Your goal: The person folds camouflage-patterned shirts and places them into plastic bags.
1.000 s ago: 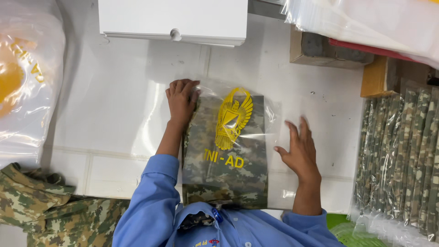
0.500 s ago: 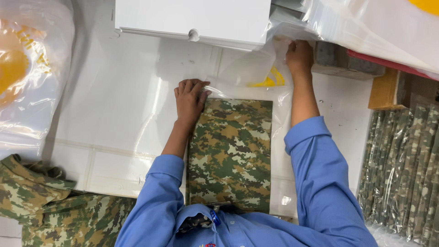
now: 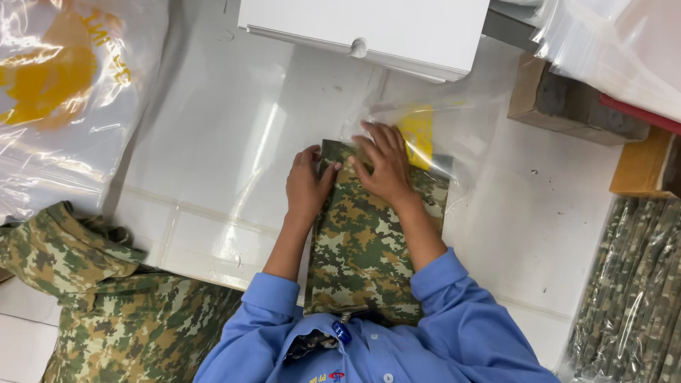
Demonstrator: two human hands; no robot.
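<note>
Folded camouflage garment half-sleeved in a clear bag on the white bench

I see the white bench [image 3: 213, 142] carrying the folded camouflage garment [image 3: 362, 248], lying lengthwise toward me, its far end under the clear plastic bag [image 3: 454, 135] with a yellow print. My left hand [image 3: 306, 186] lies flat against the garment's left edge, fingers together; my right hand [image 3: 383, 164] presses on the top, fingers slightly spread, at the bag mouth. I judge it best to keep the fold flat and square so the film slides without bunching.

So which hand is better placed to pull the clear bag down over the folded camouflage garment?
Probably the right hand: its fingertips rest at the bag mouth on the garment top. The left hand is pressed at the garment's left edge.
</note>
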